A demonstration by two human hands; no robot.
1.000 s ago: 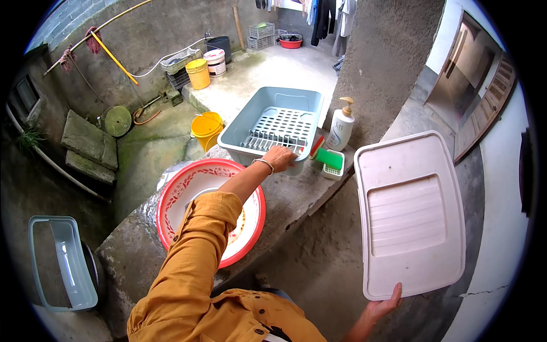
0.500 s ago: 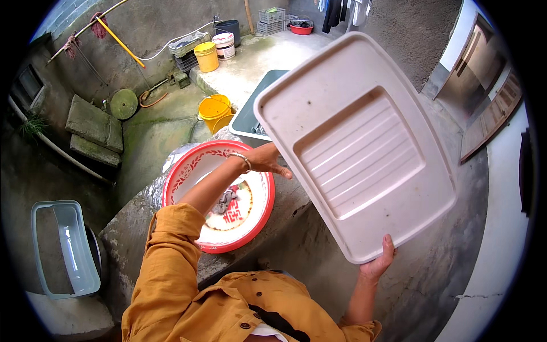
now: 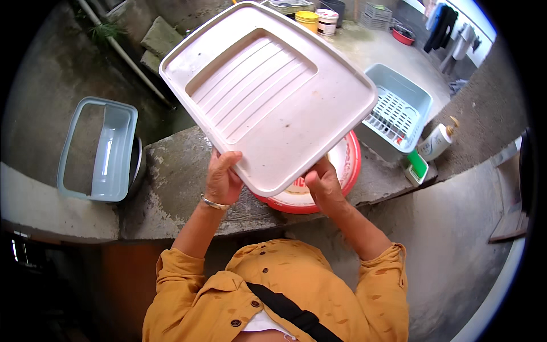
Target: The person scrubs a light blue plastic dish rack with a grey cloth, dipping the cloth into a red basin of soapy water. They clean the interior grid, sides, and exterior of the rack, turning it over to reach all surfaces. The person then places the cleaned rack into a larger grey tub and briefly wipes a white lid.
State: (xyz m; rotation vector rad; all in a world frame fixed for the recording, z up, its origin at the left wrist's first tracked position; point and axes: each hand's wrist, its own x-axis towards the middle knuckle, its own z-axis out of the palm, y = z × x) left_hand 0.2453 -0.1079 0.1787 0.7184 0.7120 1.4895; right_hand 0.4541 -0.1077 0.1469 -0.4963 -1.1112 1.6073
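Observation:
A large pale plastic lid [image 3: 279, 122] with a ribbed, sunken panel is tilted up in front of me. At its lower left edge my left hand [image 3: 223, 179] grips it, thumb on the upper face and a bracelet at the wrist. My right hand [image 3: 326, 185] is closed on its lower right edge, the fingers partly hidden beneath. Behind and below the lid stands a red-rimmed enamel basin [image 3: 355, 165] with a white inside and red pattern, mostly covered by the lid.
On the concrete ledge [image 3: 165, 185], a blue-grey plastic basket [image 3: 424, 100], a white pump bottle [image 3: 436, 142] and a green-and-white container [image 3: 417, 167] stand at right. A light blue frame-like tub [image 3: 117, 154] is at left. Yellow [image 3: 307, 21] and white buckets [image 3: 327, 23] stand behind.
The lid has moved left and turned, now covering much of the basin. My left hand, earlier over the basin beside the lid, now grips its edge. My view has shifted too.

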